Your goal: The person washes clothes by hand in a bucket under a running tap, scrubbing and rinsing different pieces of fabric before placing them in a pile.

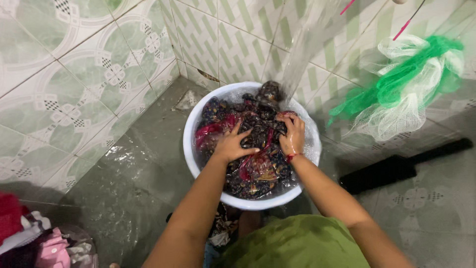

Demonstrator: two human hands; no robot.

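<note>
We kneel on the wet grey stone floor over a round white plastic basin. The dark patterned wet cloth with red streaks lies inside it, under falling water. Our left hand and right hand both clench the cloth, fingers dug in.

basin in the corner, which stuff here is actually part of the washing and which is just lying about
In use:
- white basin
- dark patterned cloth, soaking in it
- left hand and right hand, both pressing the cloth
- stream of water pouring in

Lying about:
- green and white netting hanging by the wall
- black flat object on the floor
- pile of clothes at lower left
</note>
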